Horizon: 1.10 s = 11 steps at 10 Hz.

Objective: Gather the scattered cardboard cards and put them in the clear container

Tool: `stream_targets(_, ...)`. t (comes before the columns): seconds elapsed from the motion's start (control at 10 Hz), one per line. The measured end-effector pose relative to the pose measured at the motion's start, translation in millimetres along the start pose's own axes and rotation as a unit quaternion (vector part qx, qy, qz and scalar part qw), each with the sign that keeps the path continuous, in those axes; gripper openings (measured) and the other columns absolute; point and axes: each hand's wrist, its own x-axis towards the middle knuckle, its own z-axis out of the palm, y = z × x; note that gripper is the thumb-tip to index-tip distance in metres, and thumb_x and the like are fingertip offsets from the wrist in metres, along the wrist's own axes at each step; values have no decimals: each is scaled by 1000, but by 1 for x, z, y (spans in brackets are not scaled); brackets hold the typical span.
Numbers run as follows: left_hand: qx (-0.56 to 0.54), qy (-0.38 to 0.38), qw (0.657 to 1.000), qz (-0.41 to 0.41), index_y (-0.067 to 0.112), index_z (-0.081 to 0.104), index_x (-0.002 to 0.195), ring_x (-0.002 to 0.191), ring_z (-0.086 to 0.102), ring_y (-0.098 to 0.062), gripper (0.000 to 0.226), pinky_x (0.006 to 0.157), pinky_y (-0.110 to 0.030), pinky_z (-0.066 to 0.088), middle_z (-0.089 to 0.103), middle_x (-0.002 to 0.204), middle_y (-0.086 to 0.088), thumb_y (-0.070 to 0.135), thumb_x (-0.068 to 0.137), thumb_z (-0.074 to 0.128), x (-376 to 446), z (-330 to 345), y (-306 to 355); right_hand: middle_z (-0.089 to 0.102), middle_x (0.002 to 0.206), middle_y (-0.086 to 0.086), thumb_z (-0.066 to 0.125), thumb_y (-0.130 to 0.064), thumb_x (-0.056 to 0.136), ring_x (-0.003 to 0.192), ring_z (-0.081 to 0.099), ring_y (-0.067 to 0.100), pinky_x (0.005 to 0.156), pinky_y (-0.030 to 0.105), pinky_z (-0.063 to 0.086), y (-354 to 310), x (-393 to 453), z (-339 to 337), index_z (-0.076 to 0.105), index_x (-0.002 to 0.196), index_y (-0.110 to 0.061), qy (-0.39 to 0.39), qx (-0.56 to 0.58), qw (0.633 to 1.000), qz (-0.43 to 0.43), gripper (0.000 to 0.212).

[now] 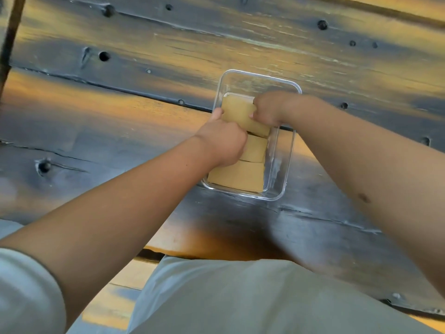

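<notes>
A clear rectangular container [286, 165] stands on the dark wooden table, right of centre. Tan cardboard cards lie inside it: one stack at the near end [237, 177], another in the middle [255, 149]. A third stack of cards [238, 114] is tilted over the far half of the container. My left hand [222, 141] grips that stack's left edge and my right hand [268, 108] grips its right edge. The hands hide part of the container's left wall and the stack's sides.
The table [120, 92] is dark weathered planks with knot holes, seams and orange light patches. Its near edge runs close to my body. A pale garment [240, 297] fills the bottom of the view. A dark post [10, 32] stands at the far left.
</notes>
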Motion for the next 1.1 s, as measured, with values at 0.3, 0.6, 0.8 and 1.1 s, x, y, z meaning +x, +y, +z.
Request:
stream_targets(0.3, -28, 64, 997, 20, 10, 59, 103, 92, 59, -31, 27, 101, -42, 33, 62, 99, -11, 26, 94, 39, -7, -3, -5, 42, 123, 14, 45, -31, 96, 98, 56, 37, 71, 38, 44, -1, 2, 15, 52, 122, -14, 39, -81, 996, 3, 32)
stream_targets(0.6, -73, 90, 993, 8, 10, 52, 118, 106, 53, -26, 32, 115, -43, 7, 57, 110, -6, 27, 93, 42, -24, 16, 6, 48, 128, 16, 46, -21, 85, 119, 43, 33, 86, 40, 43, 4, 3, 20, 40, 132, -9, 85, -19, 995, -55, 49)
stream_targets(0.8, -133, 156, 979, -1, 6, 47, 128, 119, 49, -25, 45, 114, -42, 9, 54, 125, -9, 25, 88, 51, -41, 15, 9, 47, 116, 16, 50, -12, 82, 107, 51, 34, 74, 33, 39, -1, 2, 26, 45, 119, -8, 91, 10, 991, -101, 37)
stream_targets(1.1, -137, 136, 980, -56, 9, 32, 144, 138, 30, -26, 63, 112, -50, 12, 34, 149, -12, 36, 90, 51, -61, 8, 12, 43, 135, 16, 49, 1, 76, 126, 39, 32, 99, 36, 35, 11, -27, 24, 36, 134, -6, 206, 82, 970, -103, 59)
